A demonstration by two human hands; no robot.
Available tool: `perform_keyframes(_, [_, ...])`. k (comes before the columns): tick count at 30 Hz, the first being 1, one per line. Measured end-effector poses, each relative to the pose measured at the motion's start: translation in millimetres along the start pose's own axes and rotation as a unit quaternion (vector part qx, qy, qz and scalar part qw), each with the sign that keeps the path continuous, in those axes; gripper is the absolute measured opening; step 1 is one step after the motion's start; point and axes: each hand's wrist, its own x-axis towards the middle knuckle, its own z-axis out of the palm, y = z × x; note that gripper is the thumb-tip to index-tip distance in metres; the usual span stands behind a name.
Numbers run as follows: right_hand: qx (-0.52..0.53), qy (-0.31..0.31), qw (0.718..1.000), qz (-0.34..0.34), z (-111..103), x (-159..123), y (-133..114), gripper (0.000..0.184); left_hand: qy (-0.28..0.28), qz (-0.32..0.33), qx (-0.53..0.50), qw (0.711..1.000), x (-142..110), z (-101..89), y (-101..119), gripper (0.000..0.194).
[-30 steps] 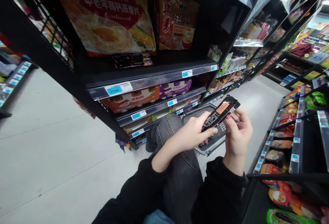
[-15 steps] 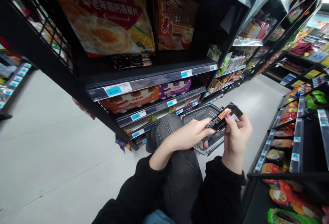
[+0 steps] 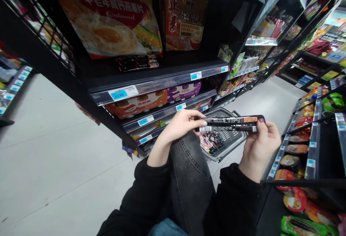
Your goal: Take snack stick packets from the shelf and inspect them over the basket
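Note:
A pair of slim black stick packets [image 3: 229,121] with white print and an orange patch is stretched level between my hands. My left hand [image 3: 183,127] pinches their left end between thumb and fingers. At the right end, my right hand [image 3: 261,144] grips them, thumb on top near the orange patch. Below them a grey shopping basket [image 3: 229,149] stands on the floor, partly hidden by the packets and my knee. Inside it lie several small dark and pink packets [image 3: 213,143]. Similar black packets [image 3: 138,62] lie on the shelf at left.
A large oatmeal bag [image 3: 113,37] and a cereal bag [image 3: 185,19] stand on the black shelf [image 3: 162,76]. Orange and purple multipacks [image 3: 183,92] sit one level lower. A rack with bowl noodles [image 3: 294,201] borders the aisle at right. My bent knee is beside the basket.
The black packets have swung from a slant to level, their long sides facing me. My left hand has moved left and my right hand right, uncovering the basket's contents.

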Motion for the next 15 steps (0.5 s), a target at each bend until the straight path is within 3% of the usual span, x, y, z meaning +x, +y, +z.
perform_keyframes(3, [-0.032, -0.062, 0.996, 0.047, -9.9, 4.1, 1.9, 0.026, 0.097, 0.028, -0.037, 0.994, 5.9, -0.3, -7.9, 0.024])
perform_keyframes(7, [-0.053, -0.102, 0.987, 0.109, -20.7, 10.7, 4.0, 0.030, 0.117, 0.046, -0.054, 0.991, 11.3, -0.2, -13.6, 0.025])
perform_keyframes(12, [-0.102, -0.085, 0.974, 0.185, -26.8, 18.7, 20.9, 0.040, 0.147, 0.057, 0.098, 0.983, 17.1, -4.1, -25.5, 0.031])
perform_keyframes(15, [-0.236, -0.104, 0.945, 0.203, -37.7, 25.8, 51.6, 0.046, 0.203, 0.036, 0.169, 0.964, 16.0, -17.7, -30.8, 0.033])
